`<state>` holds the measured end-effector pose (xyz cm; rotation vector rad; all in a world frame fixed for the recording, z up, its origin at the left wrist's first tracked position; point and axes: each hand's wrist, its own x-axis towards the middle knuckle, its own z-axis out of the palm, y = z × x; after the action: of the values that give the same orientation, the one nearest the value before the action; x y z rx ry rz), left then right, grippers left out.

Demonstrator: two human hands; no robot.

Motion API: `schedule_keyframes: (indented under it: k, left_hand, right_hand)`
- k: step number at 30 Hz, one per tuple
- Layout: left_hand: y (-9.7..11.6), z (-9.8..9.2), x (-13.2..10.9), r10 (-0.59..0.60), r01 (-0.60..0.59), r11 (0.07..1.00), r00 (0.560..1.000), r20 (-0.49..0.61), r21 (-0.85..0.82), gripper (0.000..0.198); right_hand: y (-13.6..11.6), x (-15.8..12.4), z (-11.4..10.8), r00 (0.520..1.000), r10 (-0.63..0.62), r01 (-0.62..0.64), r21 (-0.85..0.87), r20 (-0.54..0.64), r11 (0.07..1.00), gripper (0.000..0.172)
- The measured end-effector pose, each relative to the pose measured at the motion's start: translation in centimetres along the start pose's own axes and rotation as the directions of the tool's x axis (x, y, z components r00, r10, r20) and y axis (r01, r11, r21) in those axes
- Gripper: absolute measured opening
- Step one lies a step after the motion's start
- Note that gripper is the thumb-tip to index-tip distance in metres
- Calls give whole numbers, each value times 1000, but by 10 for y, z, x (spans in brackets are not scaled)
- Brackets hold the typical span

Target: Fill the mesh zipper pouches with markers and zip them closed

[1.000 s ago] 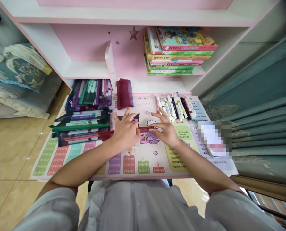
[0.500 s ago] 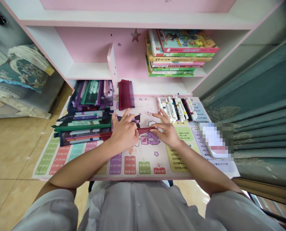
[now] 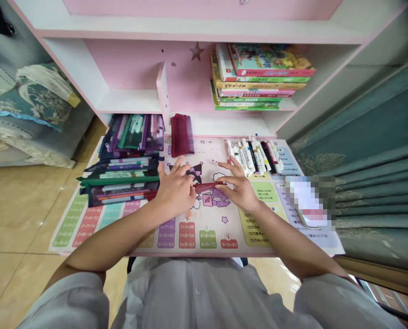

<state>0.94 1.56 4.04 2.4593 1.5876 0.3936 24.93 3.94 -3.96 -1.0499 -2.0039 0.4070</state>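
A narrow, flattened dark red mesh pouch [image 3: 204,187] stretches across the desk mat between my hands. My left hand [image 3: 174,189] grips it near the middle, fingers curled over it, and its left end reaches the stacked pouches. My right hand [image 3: 236,186] pinches its right end between thumb and fingers. Beside my left hand lie several zipped mesh pencil pouches [image 3: 121,180] filled with pens. A similar dark red mesh pouch [image 3: 181,135] stands flat near the shelf, beyond both hands. The printed multiplication desk mat [image 3: 207,233] lies under everything.
A row of white-barrelled markers [image 3: 250,155] lies at the back of the mat. A pixelated flat object [image 3: 310,201] sits to the right. Above stand a pink-and-white shelf [image 3: 128,103] and stacked books [image 3: 262,77]. Teal curtains [image 3: 372,192] hang right; a tiled floor [image 3: 22,210] lies left.
Both hands stay on the red pouch and shift only slightly. The pouch lies a little straighter between them. The whole view has drifted slightly.
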Motion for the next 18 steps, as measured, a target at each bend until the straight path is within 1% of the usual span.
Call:
schedule_keyframes:
  k: [5, 12, 15, 18]
  left_hand:
    - [-2, 0, -2, 11, -11, 1000, 1000, -12, 14, 18]
    - [-5, -2, -6, -11, 12, 1000, 1000, -11, 18, 19]
    - [-7, -3, -8, -30, 30, 999, 999, -10, 12, 23]
    - [-9, -4, -9, -21, 21, 1000, 1000, 2, 13, 25]
  right_hand:
    - [-2, 0, 0, 1000, 1, -1, 4, 4, 1000, 5]
    - [-1, 0, 0, 1000, 8, -8, 2, 0, 1000, 6]
    - [1, 1, 0, 1000, 0, 0, 5, -13, 1000, 5]
    - [1, 1, 0, 1000, -7, 7, 10, -18, 1000, 5]
